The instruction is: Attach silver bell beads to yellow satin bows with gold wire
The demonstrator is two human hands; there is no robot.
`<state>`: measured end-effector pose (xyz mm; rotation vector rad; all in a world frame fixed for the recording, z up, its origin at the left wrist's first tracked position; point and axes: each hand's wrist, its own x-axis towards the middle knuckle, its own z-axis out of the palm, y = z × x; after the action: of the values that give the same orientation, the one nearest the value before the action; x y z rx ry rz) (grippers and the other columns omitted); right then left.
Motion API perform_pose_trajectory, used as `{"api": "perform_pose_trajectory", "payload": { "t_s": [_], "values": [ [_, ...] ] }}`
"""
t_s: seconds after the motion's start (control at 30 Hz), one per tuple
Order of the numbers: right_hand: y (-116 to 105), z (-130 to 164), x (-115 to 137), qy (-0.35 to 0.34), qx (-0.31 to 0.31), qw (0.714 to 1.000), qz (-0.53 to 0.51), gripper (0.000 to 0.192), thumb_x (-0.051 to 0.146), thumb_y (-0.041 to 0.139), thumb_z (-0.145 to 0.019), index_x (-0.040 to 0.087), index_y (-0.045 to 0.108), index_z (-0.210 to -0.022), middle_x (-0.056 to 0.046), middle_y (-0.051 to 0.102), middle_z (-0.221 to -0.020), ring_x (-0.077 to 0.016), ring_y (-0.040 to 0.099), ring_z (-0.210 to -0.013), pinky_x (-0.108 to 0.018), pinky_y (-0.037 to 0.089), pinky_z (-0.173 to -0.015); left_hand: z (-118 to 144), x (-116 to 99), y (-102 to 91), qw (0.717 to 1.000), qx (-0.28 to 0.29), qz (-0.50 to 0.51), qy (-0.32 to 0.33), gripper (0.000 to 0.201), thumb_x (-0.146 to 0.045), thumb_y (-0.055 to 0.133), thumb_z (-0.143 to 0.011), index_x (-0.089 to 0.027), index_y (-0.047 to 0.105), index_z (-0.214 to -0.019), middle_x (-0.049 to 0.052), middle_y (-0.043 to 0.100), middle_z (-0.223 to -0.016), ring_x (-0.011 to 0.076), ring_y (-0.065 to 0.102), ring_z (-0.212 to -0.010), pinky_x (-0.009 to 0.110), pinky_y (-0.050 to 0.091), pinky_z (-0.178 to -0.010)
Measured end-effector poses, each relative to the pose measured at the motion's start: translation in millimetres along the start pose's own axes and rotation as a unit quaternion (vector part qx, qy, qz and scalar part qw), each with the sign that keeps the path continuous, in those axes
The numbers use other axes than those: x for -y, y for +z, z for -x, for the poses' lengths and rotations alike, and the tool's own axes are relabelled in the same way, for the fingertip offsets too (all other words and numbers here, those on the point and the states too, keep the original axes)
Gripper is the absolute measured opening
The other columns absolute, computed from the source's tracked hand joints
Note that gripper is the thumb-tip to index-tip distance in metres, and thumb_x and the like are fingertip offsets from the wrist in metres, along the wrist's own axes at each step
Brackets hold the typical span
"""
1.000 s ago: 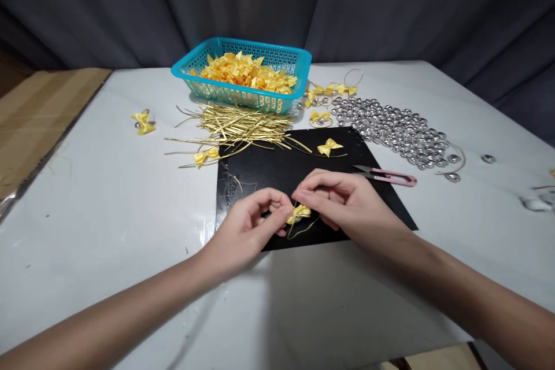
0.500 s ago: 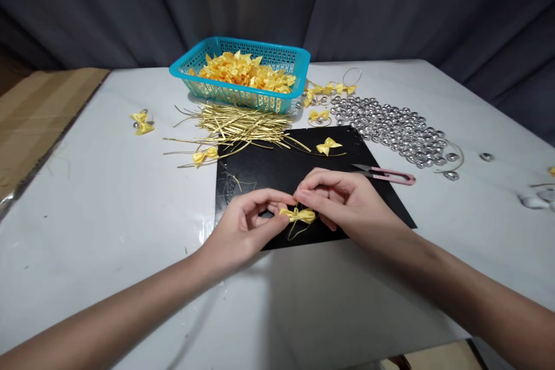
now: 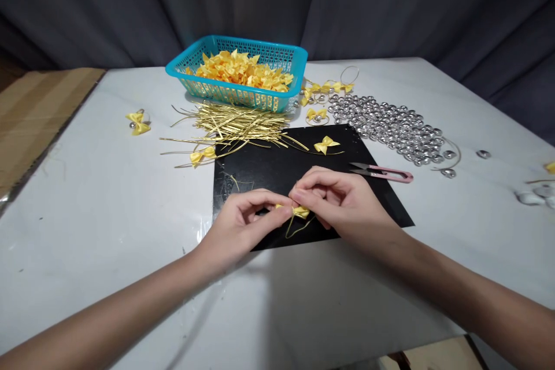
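Observation:
Over the near part of a black mat point(image 3: 277, 170), both hands meet at a small yellow ribbon bow point(image 3: 300, 212). My left hand point(image 3: 249, 219) pinches the bow's left side between thumb and fingers. Thumb and forefinger of my right hand point(image 3: 332, 196) are pressed together at its top, against the left fingertips; the gold cord there is mostly hidden. A thin loop of gold cord point(image 3: 295, 233) hangs below the bow. Pink-handled thread snips point(image 3: 381, 173) lie to the right of my right hand.
Behind the mat are a pile of gold cords point(image 3: 238, 124) and a blue basket point(image 3: 236, 91) of yellow bows. Silver beads point(image 3: 390, 127) spread at the right. Loose bows point(image 3: 326, 144) lie around, one at the far left point(image 3: 137, 123).
The left thumb has shifted right and up, covering more of the bow's left side and middle. Both hands' fingertips have drawn closer together. The whole view has shifted slightly.

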<state>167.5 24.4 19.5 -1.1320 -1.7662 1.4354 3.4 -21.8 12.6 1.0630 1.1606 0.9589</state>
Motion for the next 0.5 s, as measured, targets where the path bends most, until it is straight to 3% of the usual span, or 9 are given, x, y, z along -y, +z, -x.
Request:
{"api": "perform_pose_trajectory", "payload": {
  "t_s": [0.27,0.5],
  "values": [
    [1.8,-0.9,-3.4,-0.031,-0.005,0.999,0.018,0.015,0.026,0.058,-0.08,0.015,0.058,-0.071,0.0,0.051,-0.071,-0.0064,0.041,-0.056,-0.02,0.032,-0.048,-2.6,2.9,1.4,1.0,0.004,-0.014,-0.019,0.011,-0.024,0.063,-0.077,-0.017,0.07,-0.074,-0.002,0.064,-0.068,0.009,0.052,-0.063,0.019,0.04,-0.06],
    [-2.9,-6.4,5.9,-0.104,0.018,0.994,0.01,0.013,0.026,0.047,-0.09,0.017,0.048,-0.08,-0.001,0.054,-0.08,-0.0087,0.051,-0.072,-0.019,0.044,-0.062,0.0,5.1,2.5,0.996,-0.013,-0.082,0.016,0.015,-0.028,0.06,-0.079,-0.016,0.068,-0.073,0.001,0.062,-0.075,0.0109,0.049,-0.066,0.022,0.037,-0.058]
  ]
}}
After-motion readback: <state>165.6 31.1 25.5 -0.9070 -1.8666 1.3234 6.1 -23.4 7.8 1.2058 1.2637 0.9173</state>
